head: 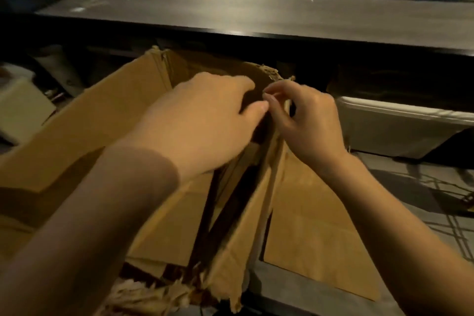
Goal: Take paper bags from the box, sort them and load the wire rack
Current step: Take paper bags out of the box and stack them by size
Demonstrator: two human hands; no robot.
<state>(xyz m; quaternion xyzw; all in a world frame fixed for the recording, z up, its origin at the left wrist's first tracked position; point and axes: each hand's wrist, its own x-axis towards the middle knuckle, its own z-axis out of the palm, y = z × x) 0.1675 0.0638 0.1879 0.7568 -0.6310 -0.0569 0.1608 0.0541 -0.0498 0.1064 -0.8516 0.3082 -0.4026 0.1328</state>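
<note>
Right hand [310,126] pinches, thumb against forefinger, the top edge of the bags [246,226] at the far end of the box [97,131]; other fingers curled loosely behind. Left hand [197,123] reaches in from the left, palm down, fingers bent over the dark gap inside the box, thumb tip just beside the right fingertips. Cannot tell whether the left hand has hold of anything: its fingertips are hidden. Both forearms bare, coming in from the lower corners. Bags are tan, standing on edge inside the box, leaning toward the right wall, with a dark slot to their left. Box is open cardboard, flaps spread left and right, near edge torn and ragged. Right flap [315,226] lies flat on grey floor. Grey counter [256,18] runs across above and beyond the box. White bin [400,131] sits to the right, under the counter. Thin grid lines at far right; rack or floor pattern, cannot tell. Picture dim, somewhat blurred.
</note>
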